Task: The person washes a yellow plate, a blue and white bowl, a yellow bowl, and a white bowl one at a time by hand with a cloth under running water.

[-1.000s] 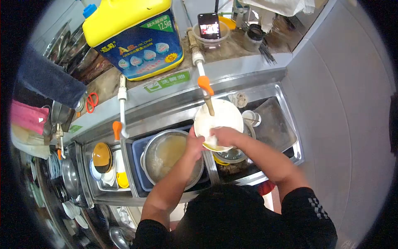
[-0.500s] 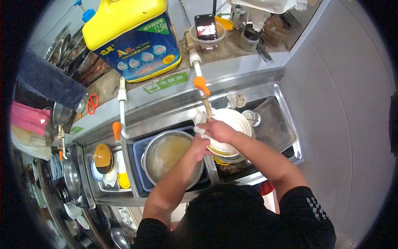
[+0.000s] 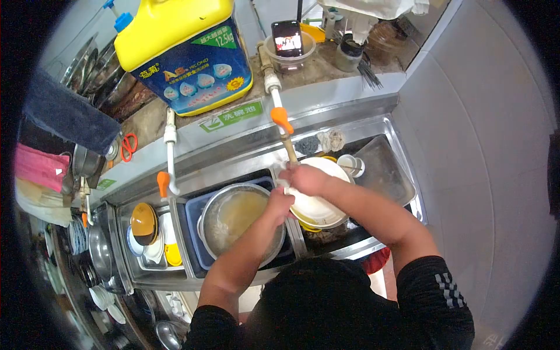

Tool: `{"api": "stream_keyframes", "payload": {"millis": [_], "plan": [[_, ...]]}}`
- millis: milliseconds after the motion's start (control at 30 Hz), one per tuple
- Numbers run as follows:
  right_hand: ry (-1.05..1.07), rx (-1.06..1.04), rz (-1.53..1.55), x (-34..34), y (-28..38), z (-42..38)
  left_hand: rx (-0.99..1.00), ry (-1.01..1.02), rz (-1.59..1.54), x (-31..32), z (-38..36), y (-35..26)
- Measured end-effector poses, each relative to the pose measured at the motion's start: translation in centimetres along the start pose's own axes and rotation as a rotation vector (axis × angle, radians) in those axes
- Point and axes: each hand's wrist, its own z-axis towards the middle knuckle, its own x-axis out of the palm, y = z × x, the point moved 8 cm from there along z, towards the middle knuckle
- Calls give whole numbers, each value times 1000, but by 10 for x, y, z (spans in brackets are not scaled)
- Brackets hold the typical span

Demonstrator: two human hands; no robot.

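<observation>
sink (image 3: 385, 131): steel, several basins, two orange-handled taps
ledge: yellow detergent jug (image 3: 184, 49), phone (image 3: 286, 38)
left hand (image 3: 279, 205): gripping white bowl (image 3: 318, 204) rim
right hand (image 3: 306, 178): pressing white cloth into bowl, under right tap
left: pot (image 3: 239, 219) of cloudy water

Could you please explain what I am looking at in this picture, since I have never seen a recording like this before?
There is no machine here: a person wears a camera on the head, so the single fisheye view looks down at their own arms over a steel sink. The left hand grips the rim of a white bowl, while the right hand presses on it from above, under a tap with an orange handle. Beside it stands a metal pot of cloudy water in a blue tub. On the ledge behind sit a large yellow detergent jug and a phone.
</observation>
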Motion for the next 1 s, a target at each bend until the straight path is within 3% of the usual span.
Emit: {"api": "stream_keyframes", "payload": {"millis": [100, 133, 167, 200, 267, 300, 367, 500, 567, 600, 667, 700, 767, 833, 900, 967, 1000], "plan": [[-43, 40, 22, -6, -6, -2, -64, -45, 33, -6, -1, -3], [-160, 92, -39, -6, -24, -1, 18, -29, -8, -5, -3, -10], [-91, 551, 116, -16, -53, -8, 95, -15, -51, -4, -7, -15], [-161, 474, -120, -24, -67, -4, 92, -18, -53, -2, -15, -21], [-205, 631, -88, -18, -123, -17, 136, -155, -165, -11, -29, -36], [-205, 631, -86, -29, -116, -24, 135, -156, -164, -14, -26, -32], [1, 820, 31, -34, -116, -47, 316, -250, -199, -25, -24, -36], [202, 832, 181, -6, -124, -64, 306, -273, -185, -22, -22, -24], [-203, 889, 117, -7, -145, -79, 506, -278, -225, -27, -9, -15], [-201, 892, 117, -14, -131, -82, 502, -276, -226, -22, -16, -23], [-533, 892, 308, -40, -103, -90, 329, -283, -236, -14, -24, -27], [-535, 893, 309, -32, -103, -87, 329, -281, -234, -12, -26, -31], [-626, 685, 234, -24, -96, -72, 296, -252, -282, -7, -26, -30], [-636, 681, 340, -10, -89, -58, 271, -196, -298, -4, -25, -26], [-800, 571, 482, -9, -70, -44, 249, -143, -318, 1, -21, -22], [-515, 627, 553, 8, -49, -29, 323, -167, -267, 2, -15, -24], [-395, 535, 523, 23, -45, -20, 343, -205, -261, -5, -11, -26]]}}
